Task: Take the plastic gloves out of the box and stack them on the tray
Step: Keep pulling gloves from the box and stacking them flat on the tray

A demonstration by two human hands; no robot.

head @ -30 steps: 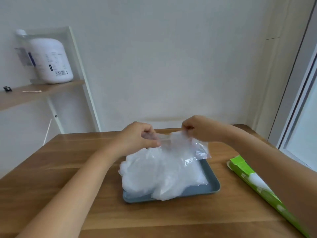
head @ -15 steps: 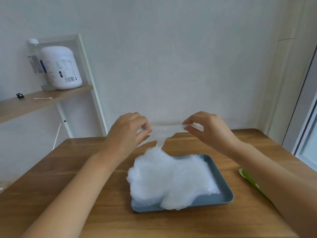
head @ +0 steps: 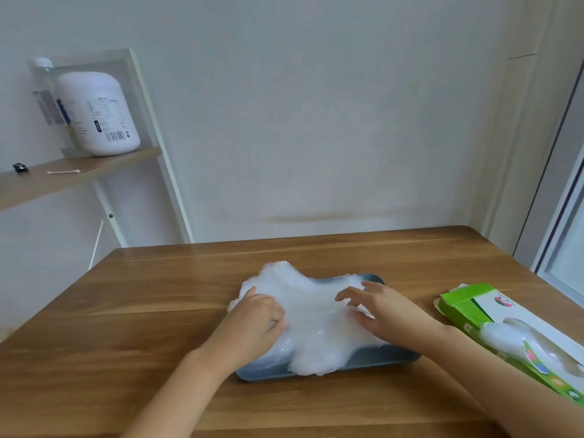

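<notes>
Half a second ago both grips were raised above the tray, stretching one glove between pinched fingertips; now both are down on the heap of thin, translucent white plastic gloves [head: 316, 320], so that glove seems to have been laid on top and is being smoothed flat; the left grip [head: 252, 324] rests on the near-left side of the heap with its fingers curled in, and whether it has a fold of film pinched I cannot tell; the right grip [head: 379, 314] lies on the other side, fingers spread and only lightly bent, pressing on the film and holding nothing; the heap sits under and between the two grips on the blue-grey rectangular plastic tray [head: 388, 357], spilling over its far-left corner beyond the left grip and over its near rim; judging by this, one more glove is stacked and the next must come from the green and white cardboard box [head: 474, 308], which lies just outside the right grip with its end flap open and white film showing through its side; tray and box rest on a brown wooden worktop [head: 158, 311] set against a plain white wall; far beyond the left grip a wooden shelf [head: 79, 172] carries a large white plastic jug [head: 101, 115] and a cotton swab [head: 63, 171].
</notes>
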